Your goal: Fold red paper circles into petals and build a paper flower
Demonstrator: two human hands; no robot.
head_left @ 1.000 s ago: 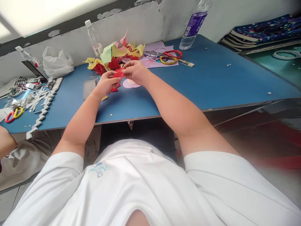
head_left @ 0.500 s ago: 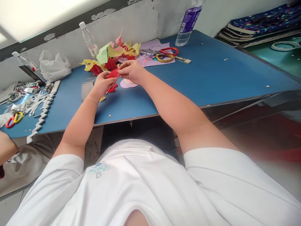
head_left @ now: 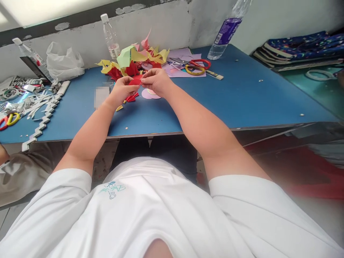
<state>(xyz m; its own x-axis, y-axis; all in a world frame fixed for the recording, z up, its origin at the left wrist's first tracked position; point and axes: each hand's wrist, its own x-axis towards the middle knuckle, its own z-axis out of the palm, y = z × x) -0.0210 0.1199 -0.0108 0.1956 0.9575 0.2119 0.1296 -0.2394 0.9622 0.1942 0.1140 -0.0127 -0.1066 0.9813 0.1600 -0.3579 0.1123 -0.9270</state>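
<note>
Head view, one entry. Small red paper piece (head_left: 135, 80): held above the blue tabletop (head_left: 242, 93), near its far middle, pinched from both sides. Left hand (head_left: 121, 90): fingertips closed on the piece's left edge. Right hand (head_left: 156, 81): thumb and forefinger clamped on its right edge, the two hands almost touching. Folded red paper slivers (head_left: 131, 97): laid on the table just below the hands. Pale lilac paper disc (head_left: 149, 94): laid flat under the right hand. Heap of yellow, green, pink and red paper offcuts (head_left: 134, 58): piled just behind the hands. Scissors with red and yellow handles (head_left: 197, 66): placed on lilac sheets to the right of the heap. Clear plastic bottle with purple label (head_left: 228, 31): stood at the far edge. White zigzag paper strips (head_left: 40, 120): spread at the left end, well apart from the hands.
</note>
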